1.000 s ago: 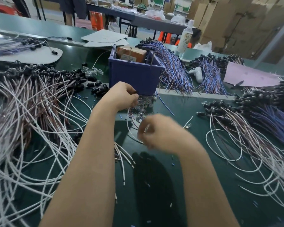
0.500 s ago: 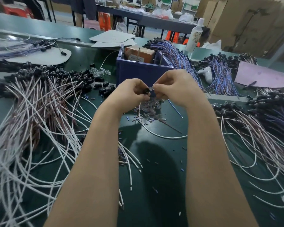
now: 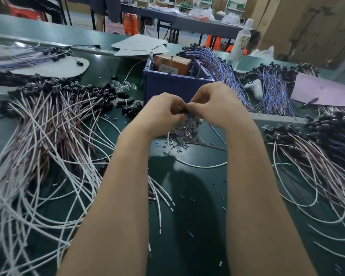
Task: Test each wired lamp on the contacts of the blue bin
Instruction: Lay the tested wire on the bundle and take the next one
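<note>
A white bottle (image 3: 241, 39) stands at the far edge of the green bench (image 3: 203, 226). Pale card sheets (image 3: 139, 45) lie to its left and a pink sheet (image 3: 325, 90) to its right. Brown cartons (image 3: 307, 26) are stacked behind.

Blue bin (image 3: 173, 86), dark-green table (image 3: 197, 226), white wires (image 3: 54, 176), orange box (image 3: 172, 63).

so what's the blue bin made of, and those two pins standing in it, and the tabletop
Blue bin: moulded plastic by the look, matte, even colour with a thick rim. Pins: likely bare metal, thin, dark and slightly shiny, nail-like. Tabletop: smooth dark green sheet, perhaps rubber or vinyl; it shows soft glare.
</note>
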Available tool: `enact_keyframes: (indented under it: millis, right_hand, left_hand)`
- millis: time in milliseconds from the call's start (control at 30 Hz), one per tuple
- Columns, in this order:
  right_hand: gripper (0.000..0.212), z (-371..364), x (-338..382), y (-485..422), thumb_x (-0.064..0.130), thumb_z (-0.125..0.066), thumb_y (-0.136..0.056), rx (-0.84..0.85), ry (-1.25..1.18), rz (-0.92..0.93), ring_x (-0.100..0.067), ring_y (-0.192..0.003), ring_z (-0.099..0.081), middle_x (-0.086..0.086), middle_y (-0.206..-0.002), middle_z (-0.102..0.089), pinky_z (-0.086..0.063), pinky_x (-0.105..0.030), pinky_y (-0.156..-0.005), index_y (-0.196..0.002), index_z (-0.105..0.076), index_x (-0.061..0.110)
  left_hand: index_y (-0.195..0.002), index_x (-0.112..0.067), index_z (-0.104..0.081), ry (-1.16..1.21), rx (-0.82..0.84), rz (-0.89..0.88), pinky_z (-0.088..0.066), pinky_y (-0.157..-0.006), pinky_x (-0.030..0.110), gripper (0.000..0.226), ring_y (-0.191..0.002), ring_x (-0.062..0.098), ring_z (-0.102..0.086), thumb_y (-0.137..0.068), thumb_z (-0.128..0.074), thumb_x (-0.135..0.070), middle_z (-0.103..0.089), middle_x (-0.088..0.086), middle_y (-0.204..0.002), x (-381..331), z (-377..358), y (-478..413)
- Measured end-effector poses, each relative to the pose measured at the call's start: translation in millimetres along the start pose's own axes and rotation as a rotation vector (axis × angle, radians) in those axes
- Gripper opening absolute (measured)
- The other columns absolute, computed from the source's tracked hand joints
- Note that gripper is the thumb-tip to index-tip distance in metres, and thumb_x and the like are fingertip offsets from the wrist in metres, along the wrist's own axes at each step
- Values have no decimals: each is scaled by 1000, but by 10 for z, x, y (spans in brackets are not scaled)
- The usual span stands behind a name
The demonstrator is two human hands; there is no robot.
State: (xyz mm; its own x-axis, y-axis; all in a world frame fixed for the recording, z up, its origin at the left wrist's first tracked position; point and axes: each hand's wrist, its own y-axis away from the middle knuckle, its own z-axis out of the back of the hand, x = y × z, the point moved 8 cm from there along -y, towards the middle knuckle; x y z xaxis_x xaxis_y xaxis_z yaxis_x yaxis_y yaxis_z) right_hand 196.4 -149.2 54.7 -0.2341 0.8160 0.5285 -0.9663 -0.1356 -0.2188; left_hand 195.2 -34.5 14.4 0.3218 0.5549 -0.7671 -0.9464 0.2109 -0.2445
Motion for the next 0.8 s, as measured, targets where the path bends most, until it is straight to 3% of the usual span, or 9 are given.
enact_keyframes:
  millis: [100, 167, 300, 667, 800]
  right_hand:
    - [8, 38, -108, -7, 22, -68, -85, -60, -237, -2, -16, -75, -66, -2, -76, -69, -56, -36, -79, -78, -67, 20]
    - [7, 24, -214, 5, 20, -66, -87, -108, -435, -27, -12, -67, -62, -2, -72, -67, -56, -33, -77, -80, -69, 19]
    - [7, -211, -326, 23, 10, -63, -89, -72, -815, -98, -18, -74, -61, -8, -79, -66, -55, -26, -74, -86, -69, 10]
    - [13, -459, -419, 15, 6, -59, -92, -97, -1034, -143, -13, -65, -65, -5, -71, -67, -54, -22, -65, -81, -66, 7]
    - [12, -553, -405, 47, 7, -57, -93, -110, -1040, -201, -15, -64, -62, -9, -75, -64, -55, -21, -61, -89, -64, -2]
  left_hand:
    - [-99, -23, -68, 82, -34, -24, -53, -80, 22, 14, -83, 4, -67, -88, -65, -16, -73, -7, -88, -15, 14, 7]
    - [-97, -24, -65, 133, -52, -23, -54, -79, 25, 9, -80, 4, -67, -90, -62, -19, -73, -8, -83, -1, 0, 17]
    - [-98, -23, -64, 149, -56, -10, -47, -72, 24, 8, -67, 0, -61, -93, -59, -20, -70, -7, -77, 64, -65, 24]
    - [-102, -14, -70, 47, -117, -7, -51, -75, 20, 15, -77, 8, -67, -91, -60, -18, -71, -1, -81, 59, -41, -2]
    - [-105, -13, -70, -13, -101, 36, -51, -77, 24, 17, -82, 13, -67, -92, -59, -17, -71, 2, -87, 82, -37, 4]
